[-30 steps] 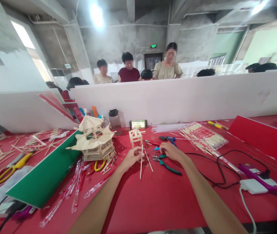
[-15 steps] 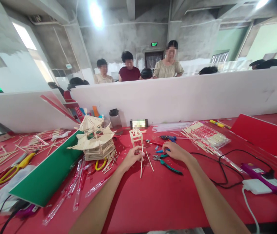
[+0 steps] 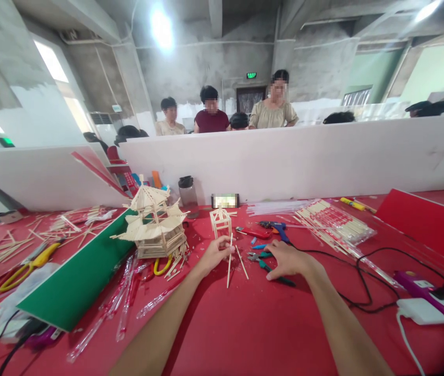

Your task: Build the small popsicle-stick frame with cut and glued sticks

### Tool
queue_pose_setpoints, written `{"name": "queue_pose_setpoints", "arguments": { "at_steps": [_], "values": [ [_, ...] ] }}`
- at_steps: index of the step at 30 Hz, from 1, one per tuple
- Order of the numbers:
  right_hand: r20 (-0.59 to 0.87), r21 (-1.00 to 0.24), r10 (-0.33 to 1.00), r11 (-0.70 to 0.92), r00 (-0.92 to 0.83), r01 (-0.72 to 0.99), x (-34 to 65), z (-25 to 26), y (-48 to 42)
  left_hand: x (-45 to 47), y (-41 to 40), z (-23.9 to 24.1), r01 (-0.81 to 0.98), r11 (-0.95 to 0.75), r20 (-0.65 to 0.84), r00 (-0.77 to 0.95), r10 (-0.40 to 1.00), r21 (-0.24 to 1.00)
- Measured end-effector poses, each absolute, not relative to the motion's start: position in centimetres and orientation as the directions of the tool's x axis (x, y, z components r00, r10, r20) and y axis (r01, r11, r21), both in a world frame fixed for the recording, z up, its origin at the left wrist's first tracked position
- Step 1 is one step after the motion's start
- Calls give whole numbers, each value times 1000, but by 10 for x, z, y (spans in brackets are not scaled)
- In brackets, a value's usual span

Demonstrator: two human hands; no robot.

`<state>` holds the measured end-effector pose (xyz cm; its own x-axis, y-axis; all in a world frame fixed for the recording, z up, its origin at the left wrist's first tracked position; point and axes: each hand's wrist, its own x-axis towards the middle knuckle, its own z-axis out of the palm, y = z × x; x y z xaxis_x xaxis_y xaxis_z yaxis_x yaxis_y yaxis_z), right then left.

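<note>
My left hand (image 3: 217, 254) pinches a thin wooden stick (image 3: 228, 274), which slants down toward me. A second wooden stick (image 3: 242, 262) lies on the table just to its right. Behind that hand stands a small frame of wooden sticks (image 3: 220, 222) with a pointed top. My right hand (image 3: 289, 257) is spread over the teal-handled cutting pliers (image 3: 253, 257), thumb and fingers apart on either side of a handle. Its palm hides part of them, and whether it touches them I cannot tell. A blue pen-like piece (image 3: 260, 247) lies by its fingertips.
A tiered wooden stick pagoda (image 3: 153, 224) stands at left beside a green board (image 3: 84, 277). Behind the hands lie a blue glue gun (image 3: 278, 228), a red-handled tool (image 3: 259, 233) and bundled sticks (image 3: 333, 222). A black cord (image 3: 362, 256) runs right. People stand beyond the white partition (image 3: 284, 159).
My right hand has moved nearer to me and opened wider over the cutting pliers. My left hand keeps its pinch on the stick. The view has shifted slightly.
</note>
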<state>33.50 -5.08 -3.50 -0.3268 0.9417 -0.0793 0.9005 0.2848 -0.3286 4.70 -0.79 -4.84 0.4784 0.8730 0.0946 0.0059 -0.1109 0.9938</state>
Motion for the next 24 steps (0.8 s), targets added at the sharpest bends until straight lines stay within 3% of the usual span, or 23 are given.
{"name": "queue_pose_setpoints", "arguments": {
  "at_steps": [7,18,21,24],
  "values": [
    [29,-349,927,361,-375,865,335,-33,-47,47,-9,-46,17,-98,78,478,875,995],
    [172,-565,934,355,-314,745,319,-6,-54,45,-5,-52,-8,-86,79,480,874,996],
    [252,-557,906,422,-339,715,318,-6,-54,47,-6,-50,-14,-84,81,466,881,996],
    [201,-519,904,425,-377,742,321,-9,-54,48,-8,-47,-25,-67,71,460,885,997]
  ]
}}
